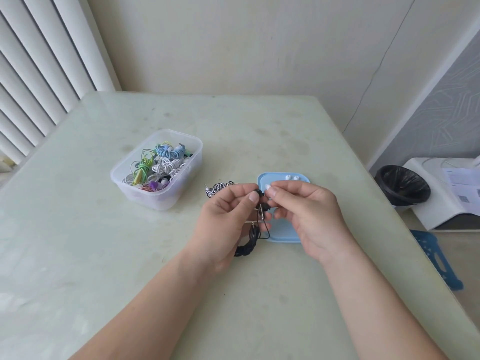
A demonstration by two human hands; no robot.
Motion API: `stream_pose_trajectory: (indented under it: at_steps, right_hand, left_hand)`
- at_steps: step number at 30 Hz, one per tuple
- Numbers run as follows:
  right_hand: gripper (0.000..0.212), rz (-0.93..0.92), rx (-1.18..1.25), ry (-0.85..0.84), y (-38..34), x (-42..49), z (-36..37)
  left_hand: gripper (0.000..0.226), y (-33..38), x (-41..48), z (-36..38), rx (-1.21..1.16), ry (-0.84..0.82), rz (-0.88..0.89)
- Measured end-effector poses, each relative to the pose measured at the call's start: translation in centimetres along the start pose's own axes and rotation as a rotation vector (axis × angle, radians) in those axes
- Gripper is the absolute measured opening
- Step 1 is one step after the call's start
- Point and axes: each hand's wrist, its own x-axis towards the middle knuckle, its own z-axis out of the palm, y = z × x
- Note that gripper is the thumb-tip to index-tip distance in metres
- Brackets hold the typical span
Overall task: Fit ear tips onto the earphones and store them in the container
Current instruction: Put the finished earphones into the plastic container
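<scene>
Black wired earphones with a braided black cable (245, 249) are held above the pale green glossy desk (104, 255), in front of the person and over the near left edge of a light blue plastic lid (283, 232). The left hand (228, 211) has its grip clamped on the earphones: thumb and forefinger pinch one black earbud at the top, and the cable hangs below the palm in a bundled loop. A metal plug or clip shows between the two hands; which it is cannot be told.

The right hand (306, 211) has its grip closed on a small white silicone ear tip (267, 187), pinched between thumb and forefinger just beside the earbud. Whether tip and earbud touch cannot be told.

The light blue plastic lid lies flat on the desk, partly under the right hand. Two more white ear tips (292, 177) stand side by side near its far edge.

A black-and-white striped earphone cable (218, 189) lies coiled on the desk just beyond the left hand, beside the lid's left edge.

A clear rectangular plastic container (155, 201) stands well apart to the left, uncovered, holding a tangle of green, blue, white and purple earphones (161, 162).

Off the desk to the right: a black-lined waste bin (402, 184), a white low unit (441, 203) carrying papers, and a blue plastic stool (439, 255). White vertical blinds (39, 74) hang at far left.
</scene>
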Motion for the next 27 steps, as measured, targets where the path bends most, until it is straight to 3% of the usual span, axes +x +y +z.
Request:
stream_pose_trajectory:
  at_steps: [9, 27]
  right_hand:
    - [0.010, -0.046, 0.005, 0.005, 0.7, -0.4, -1.1]
    - [0.015, 0.009, 0.108, -0.105, 1.3, -0.4, -0.3]
  left_hand:
    - [0.012, -0.7, 0.0, 0.2, 0.184, 0.050, 0.072]
    - [0.012, -1.2, 0.4, -0.4, 0.168, 0.054, 0.088]
